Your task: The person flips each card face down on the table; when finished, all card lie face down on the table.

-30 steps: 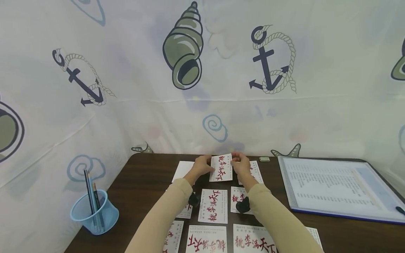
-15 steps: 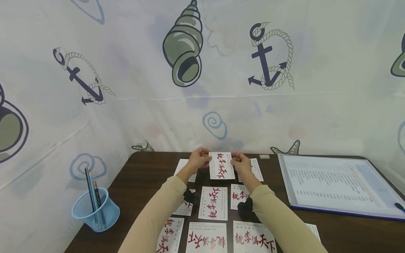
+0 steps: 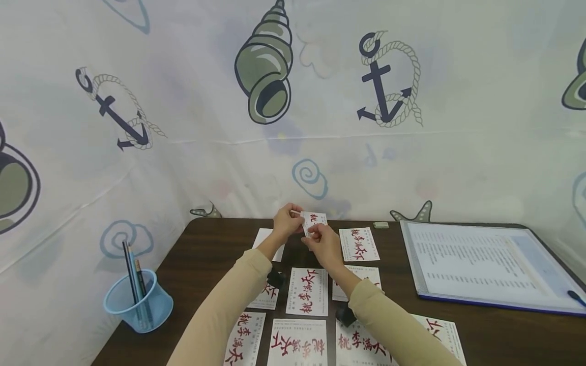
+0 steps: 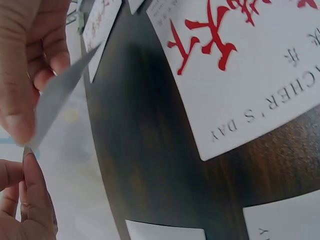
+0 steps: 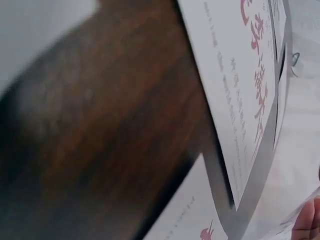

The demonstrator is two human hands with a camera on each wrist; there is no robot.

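Note:
Over the far middle of the dark wooden table (image 3: 206, 254), both hands hold one white card with red characters (image 3: 315, 221) up off the surface. My left hand (image 3: 295, 218) pinches its left edge and my right hand (image 3: 311, 235) pinches its lower edge, hiding part of it. The left wrist view shows the held card (image 4: 60, 92) edge-on between fingers (image 4: 17, 75). Only a fingertip (image 5: 307, 225) shows in the right wrist view, beside cards lying on the table. More such cards (image 3: 308, 291) lie in rows under my forearms.
A blue cup with pencils (image 3: 137, 302) stands at the table's left front. At the right lies a large open folder (image 3: 485, 262) with a pen (image 3: 576, 296) on it. A small eraser (image 3: 380, 224) sits near the back edge. A printed curtain (image 3: 293, 101) hangs right behind.
My right hand has slid left from the card's right edge to its lower edge. The card is tipped up and shows less of its face. The card at the back right is now uncovered.

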